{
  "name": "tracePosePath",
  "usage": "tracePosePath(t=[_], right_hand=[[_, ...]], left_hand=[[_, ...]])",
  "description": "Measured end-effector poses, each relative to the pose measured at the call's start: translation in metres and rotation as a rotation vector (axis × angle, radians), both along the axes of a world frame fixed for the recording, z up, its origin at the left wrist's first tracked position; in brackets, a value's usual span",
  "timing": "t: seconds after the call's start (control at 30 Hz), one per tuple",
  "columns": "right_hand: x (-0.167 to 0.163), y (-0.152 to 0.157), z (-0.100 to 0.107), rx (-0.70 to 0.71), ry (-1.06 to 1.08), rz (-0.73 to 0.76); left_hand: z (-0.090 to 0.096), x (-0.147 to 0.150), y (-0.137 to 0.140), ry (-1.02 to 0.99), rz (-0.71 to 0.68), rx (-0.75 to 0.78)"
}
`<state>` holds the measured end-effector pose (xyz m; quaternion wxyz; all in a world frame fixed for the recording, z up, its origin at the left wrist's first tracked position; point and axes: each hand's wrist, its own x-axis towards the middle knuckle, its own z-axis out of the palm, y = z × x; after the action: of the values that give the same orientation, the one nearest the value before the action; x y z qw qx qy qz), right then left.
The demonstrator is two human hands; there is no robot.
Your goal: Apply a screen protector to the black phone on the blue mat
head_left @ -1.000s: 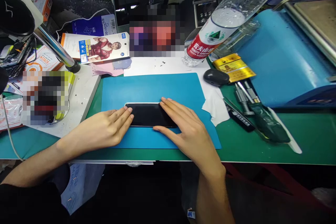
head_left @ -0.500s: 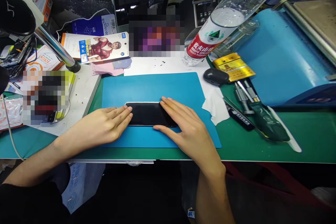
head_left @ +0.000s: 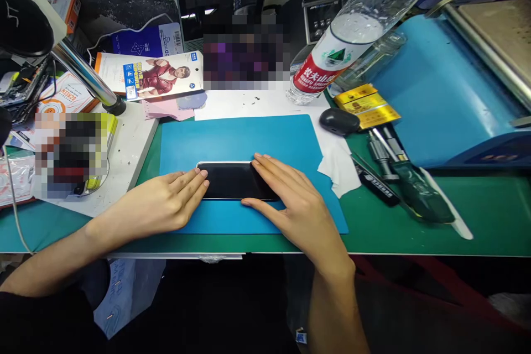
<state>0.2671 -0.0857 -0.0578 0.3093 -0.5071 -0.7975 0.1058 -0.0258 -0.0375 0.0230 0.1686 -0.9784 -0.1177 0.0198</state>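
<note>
A smartphone (head_left: 232, 181) with a dark screen and a thin light rim lies flat and sideways on a blue mat (head_left: 244, 138). My left hand (head_left: 176, 199) rests at its left end, fingers stretched out together, the fingertips touching the corner and edge. Across the right end lies my right hand (head_left: 294, 202). Its fingers reach the far long edge and its thumb is at the near edge, so the phone sits between them. That hand hides the phone's right end.
Right of the mat are crumpled white tissue (head_left: 341, 168), a black oval case (head_left: 339, 121), a green-handled tool (head_left: 418, 193) and a black pen-like tool (head_left: 377, 182). Behind stands a large water bottle (head_left: 327, 61). Left are a lamp post (head_left: 89, 77) and a boxed package (head_left: 161, 74).
</note>
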Motion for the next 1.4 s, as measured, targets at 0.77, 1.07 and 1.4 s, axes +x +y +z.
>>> tracePosePath(t=[0.77, 1.07, 1.4], right_hand=[[0.000, 0.000, -0.002, 0.024, 0.007, 0.006], [0.001, 0.000, -0.002, 0.028, 0.013, 0.006], [0.000, 0.000, -0.002, 0.039, -0.002, 0.005]], left_hand=[[0.008, -0.004, 0.013, 0.040, 0.016, 0.064], [0.006, -0.002, 0.010, -0.002, -0.013, 0.047], [0.005, 0.001, 0.005, -0.029, 0.001, 0.072]])
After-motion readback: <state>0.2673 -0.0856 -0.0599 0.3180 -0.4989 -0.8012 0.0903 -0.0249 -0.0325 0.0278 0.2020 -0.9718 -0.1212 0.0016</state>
